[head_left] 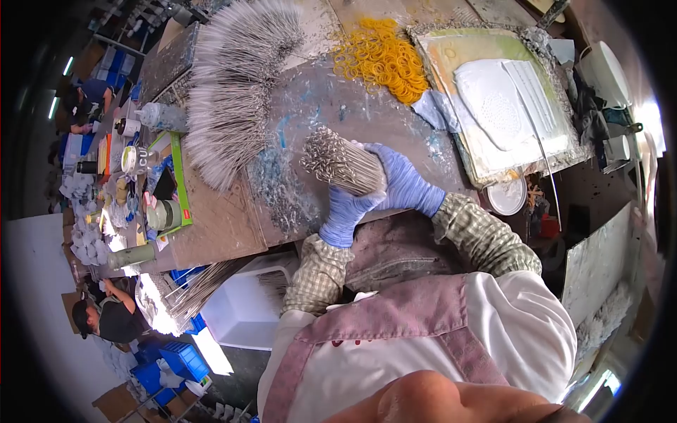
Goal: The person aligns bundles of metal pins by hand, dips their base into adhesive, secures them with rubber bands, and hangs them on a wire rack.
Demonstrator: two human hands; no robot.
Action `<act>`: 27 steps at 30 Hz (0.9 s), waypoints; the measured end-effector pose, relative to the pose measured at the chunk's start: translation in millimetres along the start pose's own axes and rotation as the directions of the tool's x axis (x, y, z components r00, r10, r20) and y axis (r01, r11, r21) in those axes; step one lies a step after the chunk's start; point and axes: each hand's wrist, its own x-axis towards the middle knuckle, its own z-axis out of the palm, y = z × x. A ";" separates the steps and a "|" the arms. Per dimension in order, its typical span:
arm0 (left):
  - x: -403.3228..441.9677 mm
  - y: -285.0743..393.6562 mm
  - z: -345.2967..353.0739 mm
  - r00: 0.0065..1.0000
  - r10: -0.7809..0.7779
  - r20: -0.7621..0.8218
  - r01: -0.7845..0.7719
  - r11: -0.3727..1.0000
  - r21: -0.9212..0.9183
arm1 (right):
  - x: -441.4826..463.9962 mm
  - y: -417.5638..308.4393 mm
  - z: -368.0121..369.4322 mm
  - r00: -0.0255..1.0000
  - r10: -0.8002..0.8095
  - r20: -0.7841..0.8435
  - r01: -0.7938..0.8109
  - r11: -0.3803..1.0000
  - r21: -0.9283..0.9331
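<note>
Both hands wear blue gloves and are wrapped round one thick bundle of thin metal wires (345,163) with looped ends, held over the front edge of the worktable (310,106). My left hand (349,213) grips the bundle from its near-left side. Against its right side is my right hand (409,178). The looped ends point up and left; the bundle's other end is hidden by the gloves. A large fan of white-bristled wire brushes (233,92) lies on the table to the left. Beyond the hands sits a pile of yellow rubber bands (381,60).
At the right, a tray (479,166) holds white paste and a thin rod (539,141), beside a blue cloth (436,111). A green-edged box (181,190) with bottles stands left. Below is a white bin (243,310). Two other people work at the far left.
</note>
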 end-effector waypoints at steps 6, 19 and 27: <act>30.6 66.3 -16.3 0.895 0.244 0.373 -0.445 0.532 0.720 | -2.7 -3.0 -1.5 0.998 0.033 -0.061 -0.031 0.999 0.032; 61.5 66.1 23.3 0.982 0.172 0.074 -0.175 0.984 0.024 | -1.8 21.4 5.9 0.992 0.111 -0.063 -0.128 0.894 -0.430; 54.1 51.7 10.9 0.975 0.197 0.100 -0.217 0.940 0.262 | 54.1 -126.1 -109.8 0.955 -0.294 0.040 0.296 0.935 -0.194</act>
